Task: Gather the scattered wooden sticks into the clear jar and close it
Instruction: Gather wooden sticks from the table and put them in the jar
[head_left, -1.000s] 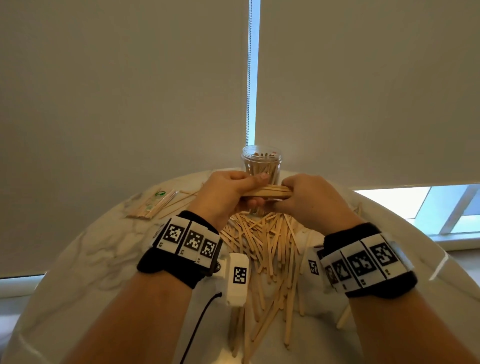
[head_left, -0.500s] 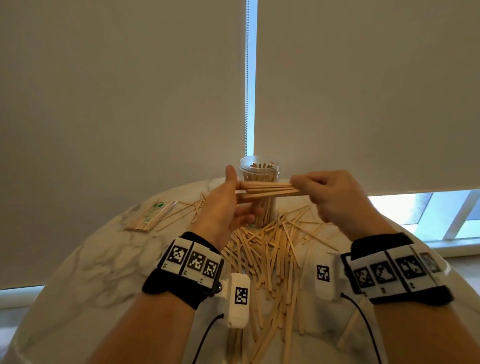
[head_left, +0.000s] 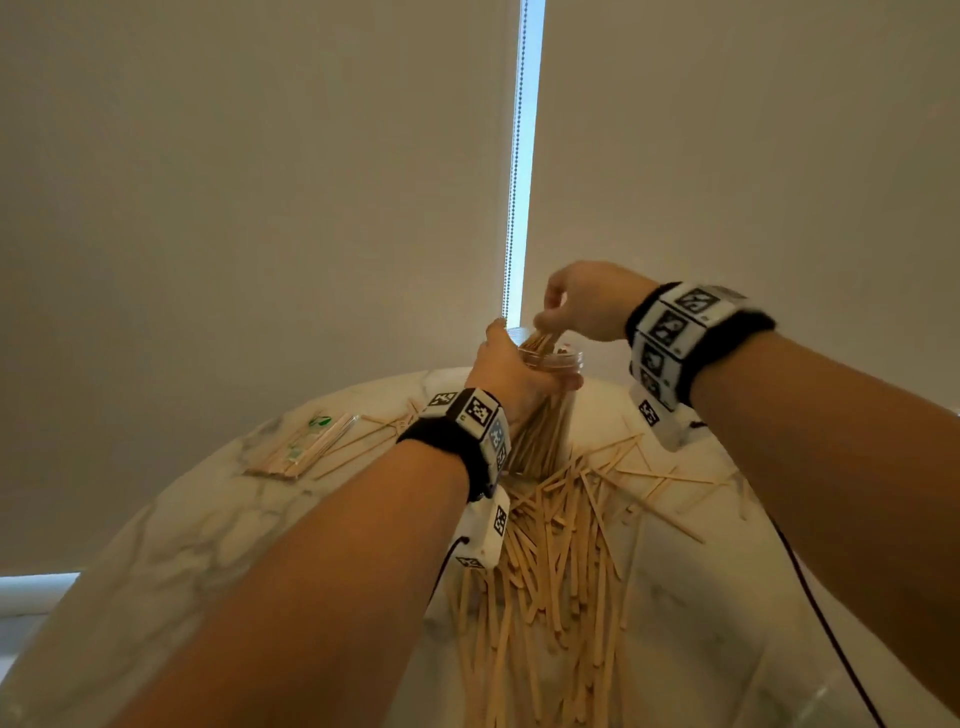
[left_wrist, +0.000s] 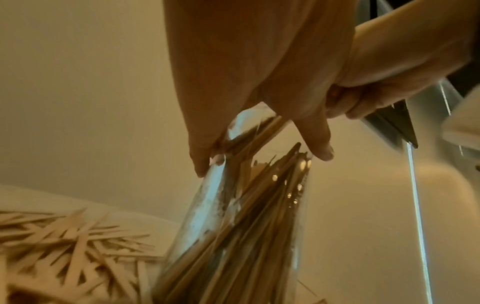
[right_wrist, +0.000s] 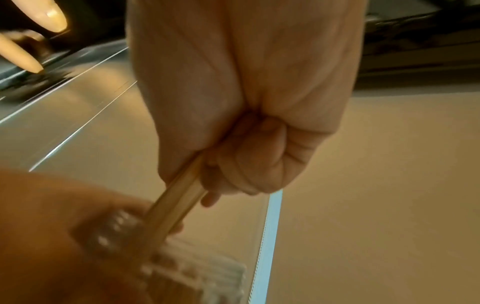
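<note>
The clear jar (head_left: 558, 395), partly filled with upright wooden sticks, stands at the far side of the round marble table (head_left: 182, 519). My left hand (head_left: 511, 371) grips the jar (left_wrist: 233, 205) just below its open rim. Above the mouth, my right hand (head_left: 576, 306) pinches a small bundle of sticks (head_left: 540, 340) whose lower ends reach into the jar. The right wrist view shows that bundle (right_wrist: 176, 205) running from my curled right hand (right_wrist: 233, 160) down to the blurred rim. A large heap of loose sticks (head_left: 556, 561) lies on the table in front of the jar. No lid is in view.
A flat packet of thin sticks (head_left: 301, 444) lies at the table's back left. More loose sticks (head_left: 670, 475) fan out to the right of the jar. Closed roller blinds hang directly behind the table, with a bead cord (head_left: 514, 171) between them. A black cable (head_left: 826, 623) trails from my right wrist.
My right hand carried the bundle up from in front of the jar and tipped it end-down into the mouth. My left hand let go of the bundle and took hold of the jar.
</note>
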